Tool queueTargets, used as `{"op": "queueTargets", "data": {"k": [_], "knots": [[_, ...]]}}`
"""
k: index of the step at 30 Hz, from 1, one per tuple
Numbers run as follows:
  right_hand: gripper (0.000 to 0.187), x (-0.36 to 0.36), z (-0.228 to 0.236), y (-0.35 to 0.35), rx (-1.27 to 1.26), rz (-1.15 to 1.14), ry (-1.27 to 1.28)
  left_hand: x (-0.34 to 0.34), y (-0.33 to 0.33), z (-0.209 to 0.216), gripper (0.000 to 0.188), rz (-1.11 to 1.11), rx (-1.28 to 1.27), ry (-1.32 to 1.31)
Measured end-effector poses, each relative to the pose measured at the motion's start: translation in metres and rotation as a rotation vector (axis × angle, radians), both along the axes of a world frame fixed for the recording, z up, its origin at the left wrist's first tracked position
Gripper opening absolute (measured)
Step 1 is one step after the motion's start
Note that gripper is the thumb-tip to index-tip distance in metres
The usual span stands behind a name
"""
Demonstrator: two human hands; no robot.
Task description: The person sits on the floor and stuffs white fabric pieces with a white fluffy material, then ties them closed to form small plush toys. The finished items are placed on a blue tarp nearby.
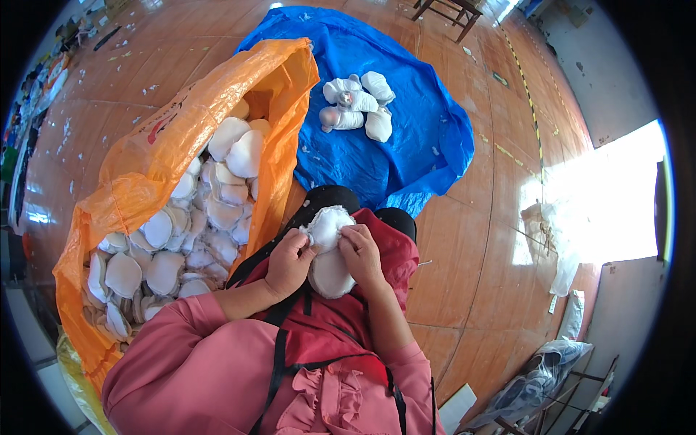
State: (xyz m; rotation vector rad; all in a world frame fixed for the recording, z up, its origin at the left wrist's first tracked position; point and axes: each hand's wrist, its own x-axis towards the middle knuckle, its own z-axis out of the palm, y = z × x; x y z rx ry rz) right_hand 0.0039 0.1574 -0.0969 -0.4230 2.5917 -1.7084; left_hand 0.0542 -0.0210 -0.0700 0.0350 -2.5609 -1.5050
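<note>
Over my lap, a white, soft cloth pad with fuzzy edges is pinched along its sides by both hands. My left hand has thumb and fingers closed on its left edge. On the other side, the fingers of my right hand close on the right edge. A second white oval part hangs below, between my hands; whether it joins the upper piece I cannot tell. To the left, a large orange woven sack lies open, filled with many similar white round pads.
Beyond my knees a blue plastic sheet or bag lies on the tiled floor, bearing several white wrapped bundles. A wooden stool stands at the far edge. Plastic-wrapped items and a metal frame are at lower right.
</note>
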Motion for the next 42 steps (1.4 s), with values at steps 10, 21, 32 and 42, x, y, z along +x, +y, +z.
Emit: {"op": "queueTargets", "data": {"k": [10, 21, 32, 42], "knots": [[0.045, -0.014, 0.039, 0.013, 0.605, 0.385, -0.285, 0.000, 0.004, 0.015, 0.016, -0.141, -0.119, 0.099], [0.023, -0.001, 0.010, 0.014, -0.437, -0.161, -0.544, 0.000, -0.003, 0.003, 0.016, -0.019, -0.049, 0.018], [0.018, -0.002, 0.024, 0.007, -0.050, 0.114, -0.457, 0.000, -0.004, 0.002, 0.014, -0.025, -0.076, 0.035], [0.017, -0.013, 0.042, 0.020, 0.114, 0.390, -0.827, -0.002, -0.001, 0.003, 0.019, -0.093, -0.059, -0.002]]}}
